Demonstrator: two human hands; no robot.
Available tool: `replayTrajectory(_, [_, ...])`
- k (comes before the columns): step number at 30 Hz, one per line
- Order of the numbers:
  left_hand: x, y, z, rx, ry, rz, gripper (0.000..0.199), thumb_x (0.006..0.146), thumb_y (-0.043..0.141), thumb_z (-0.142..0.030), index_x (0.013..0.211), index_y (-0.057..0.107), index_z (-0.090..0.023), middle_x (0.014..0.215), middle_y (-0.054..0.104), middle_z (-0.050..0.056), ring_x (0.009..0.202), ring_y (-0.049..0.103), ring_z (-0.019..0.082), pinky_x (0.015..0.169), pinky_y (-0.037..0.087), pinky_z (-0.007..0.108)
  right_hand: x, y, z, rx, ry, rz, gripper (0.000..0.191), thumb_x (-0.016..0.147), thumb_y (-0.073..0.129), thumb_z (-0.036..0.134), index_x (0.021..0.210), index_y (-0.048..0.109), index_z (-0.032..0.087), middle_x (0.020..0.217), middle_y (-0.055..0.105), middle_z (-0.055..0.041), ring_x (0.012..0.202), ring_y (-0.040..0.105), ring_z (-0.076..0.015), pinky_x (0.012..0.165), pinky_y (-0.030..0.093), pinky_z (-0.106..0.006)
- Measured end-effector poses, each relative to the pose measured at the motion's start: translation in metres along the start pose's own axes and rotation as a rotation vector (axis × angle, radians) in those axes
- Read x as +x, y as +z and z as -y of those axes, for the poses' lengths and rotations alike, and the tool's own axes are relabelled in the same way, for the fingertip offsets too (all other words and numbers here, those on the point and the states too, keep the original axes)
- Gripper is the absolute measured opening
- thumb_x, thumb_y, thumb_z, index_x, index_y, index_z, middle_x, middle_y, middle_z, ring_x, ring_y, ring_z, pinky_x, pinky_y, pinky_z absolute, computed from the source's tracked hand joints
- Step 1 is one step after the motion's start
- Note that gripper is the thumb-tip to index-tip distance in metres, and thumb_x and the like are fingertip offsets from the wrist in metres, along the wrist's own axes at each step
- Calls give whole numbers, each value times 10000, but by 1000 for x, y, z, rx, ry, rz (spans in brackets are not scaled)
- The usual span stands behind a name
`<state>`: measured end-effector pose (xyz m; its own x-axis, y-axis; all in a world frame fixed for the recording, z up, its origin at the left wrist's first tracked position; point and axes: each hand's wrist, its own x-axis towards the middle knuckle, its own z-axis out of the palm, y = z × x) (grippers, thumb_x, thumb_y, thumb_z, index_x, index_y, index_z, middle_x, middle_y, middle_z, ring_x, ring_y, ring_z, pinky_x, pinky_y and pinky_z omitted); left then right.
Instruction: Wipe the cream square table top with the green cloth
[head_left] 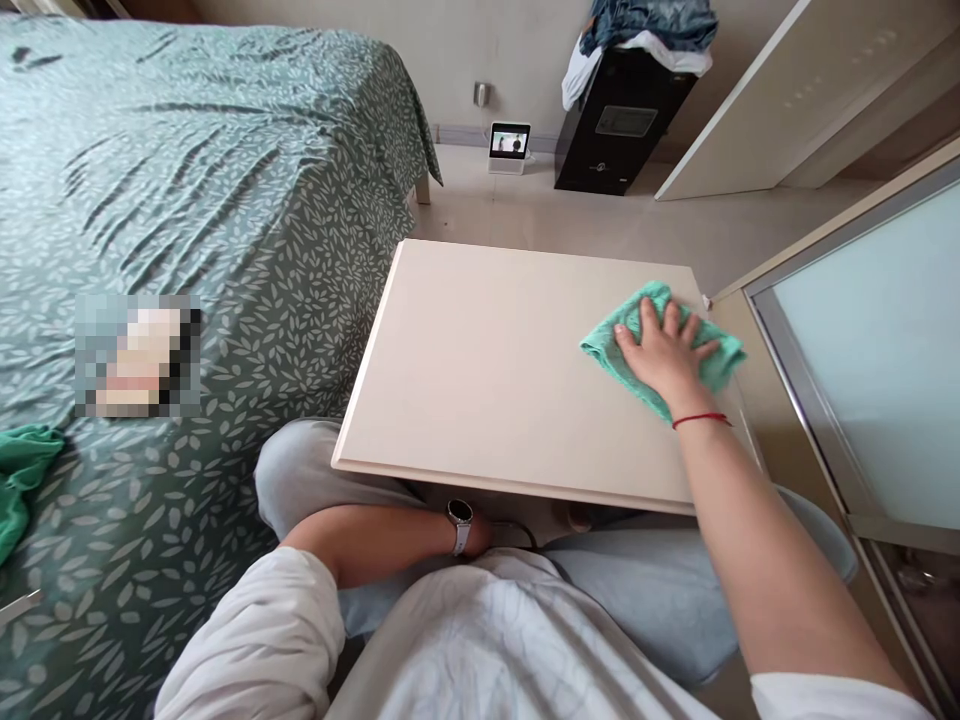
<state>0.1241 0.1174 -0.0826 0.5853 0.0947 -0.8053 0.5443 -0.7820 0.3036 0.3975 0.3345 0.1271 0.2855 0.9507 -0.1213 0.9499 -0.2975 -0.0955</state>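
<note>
Flat on the right part of a pale cream tabletop (487,370) lies a green cloth (611,345). My right hand (664,350) presses down on this cloth with its fingers spread, a red string round the wrist. The cloth's right corner reaches over the table's right edge. Below the table's near edge, by my lap, is my left hand (478,537), with a watch (460,514) on the wrist. Its fingers are hidden, so whether it holds anything does not show.
A bed (225,200) with a leaf-patterned green sheet stands at the left, bearing a pixelated object (142,360) and another green cloth (26,480). Beyond the table are a small screen (509,142) and a black cabinet (622,125) topped with clothes. A glass-panelled door (877,330) stands close at the right.
</note>
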Motion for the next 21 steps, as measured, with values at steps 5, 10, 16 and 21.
replayTrajectory(5, [-2,0,-1,-3,1,-16,259,1083,676,-209,1274,814,-100,1315,823,183,1333,737,314,1132,557,510,-11,6,125,-20,-312,45,824,1155,322,598,1883,280,215,1960,158,-181,1781,152,-537,1316,188,-907])
replayTrajectory(10, [-5,-1,0,-10,12,-16,271,1099,648,-221,1272,811,-91,1313,824,183,1347,733,303,1144,544,485,-35,16,246,49,-652,120,832,1148,392,595,1892,259,246,1973,111,-137,1798,72,-513,1350,95,-885])
replayTrajectory(16, [1,3,0,-23,9,-46,231,1069,670,-194,1213,824,-101,1274,828,209,1316,745,331,1094,556,493,-31,16,266,90,-790,150,817,1148,429,613,1881,303,274,1972,129,-114,1810,58,-471,1361,92,-869])
replayTrajectory(21, [1,4,2,-33,19,-53,218,1064,680,-193,1194,833,-110,1253,835,206,1303,754,342,1078,576,516,14,5,164,39,-562,106,799,1147,405,597,1883,287,309,1972,143,-98,1807,103,-464,1349,125,-885])
